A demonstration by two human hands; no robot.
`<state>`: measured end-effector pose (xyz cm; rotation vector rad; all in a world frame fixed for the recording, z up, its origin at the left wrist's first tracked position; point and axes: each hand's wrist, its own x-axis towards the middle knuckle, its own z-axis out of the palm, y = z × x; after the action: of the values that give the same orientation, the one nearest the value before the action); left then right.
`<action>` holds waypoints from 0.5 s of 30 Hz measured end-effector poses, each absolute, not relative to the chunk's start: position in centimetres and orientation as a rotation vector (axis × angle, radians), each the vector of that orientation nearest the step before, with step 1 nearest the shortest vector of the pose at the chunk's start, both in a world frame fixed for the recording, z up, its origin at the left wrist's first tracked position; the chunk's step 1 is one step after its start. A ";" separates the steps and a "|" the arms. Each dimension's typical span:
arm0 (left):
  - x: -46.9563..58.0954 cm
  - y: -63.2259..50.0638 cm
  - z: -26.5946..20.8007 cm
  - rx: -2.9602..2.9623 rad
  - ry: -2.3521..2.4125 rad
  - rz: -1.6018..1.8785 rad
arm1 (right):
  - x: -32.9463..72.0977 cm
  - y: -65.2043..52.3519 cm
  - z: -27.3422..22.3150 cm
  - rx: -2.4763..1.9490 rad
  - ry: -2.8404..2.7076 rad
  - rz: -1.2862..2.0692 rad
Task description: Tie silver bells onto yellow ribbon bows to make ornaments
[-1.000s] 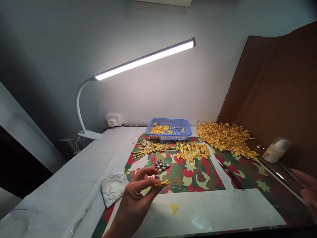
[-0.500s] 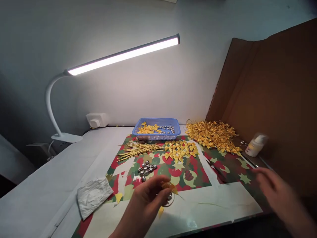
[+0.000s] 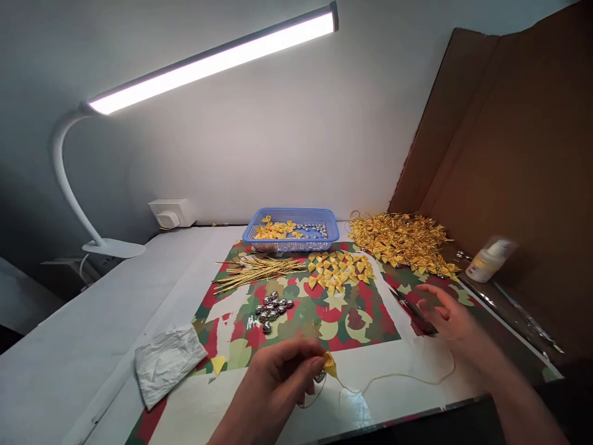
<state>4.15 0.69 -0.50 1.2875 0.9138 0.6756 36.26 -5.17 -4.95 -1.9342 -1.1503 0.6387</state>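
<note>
Your left hand (image 3: 278,374) pinches a small yellow bow (image 3: 330,364) with a silver bell (image 3: 319,376) just under it, low over the white sheet (image 3: 393,395) at the near edge of the tabletop (image 3: 92,321). A thin gold cord (image 3: 398,376) runs from the bow across the sheet toward your right hand (image 3: 451,321), which hangs with fingers spread and holds nothing, just over the scissors (image 3: 410,304). The sheet lies on a red, green and cream patterned paper (image 3: 324,315) that covers the middle of the tabletop. On it sit loose bells (image 3: 272,307), a bundle of gold cords (image 3: 254,272) and a heap of bows (image 3: 338,271). Behind them stands a blue basket (image 3: 291,230) with bows and bells inside. To its right spreads a large pile of finished pieces (image 3: 401,238), beside a cardboard screen (image 3: 509,154) and a blurred bottle (image 3: 486,259). A crumpled cloth (image 3: 167,361) lies left. A lit lamp (image 3: 208,59) arches from the left before a plain wall (image 3: 278,142) bearing a socket (image 3: 171,213).
</note>
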 end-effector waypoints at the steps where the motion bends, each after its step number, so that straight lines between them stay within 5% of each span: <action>1: 4.2 0.6 -0.6 1.222 0.887 0.705 | 36.3 -5.1 -4.7 -1.939 -1.149 0.640; 8: 3.9 -0.3 -0.4 1.115 0.788 0.787 | 38.1 -5.0 -4.6 -2.097 -1.141 0.506; 15: 3.2 -0.9 0.3 1.400 0.843 0.709 | 35.7 -5.5 -4.8 -2.373 -1.361 0.023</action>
<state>3.17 -0.88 0.28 1.4001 0.8433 0.7086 35.67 -5.47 -4.85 -2.3731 -1.3615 0.0225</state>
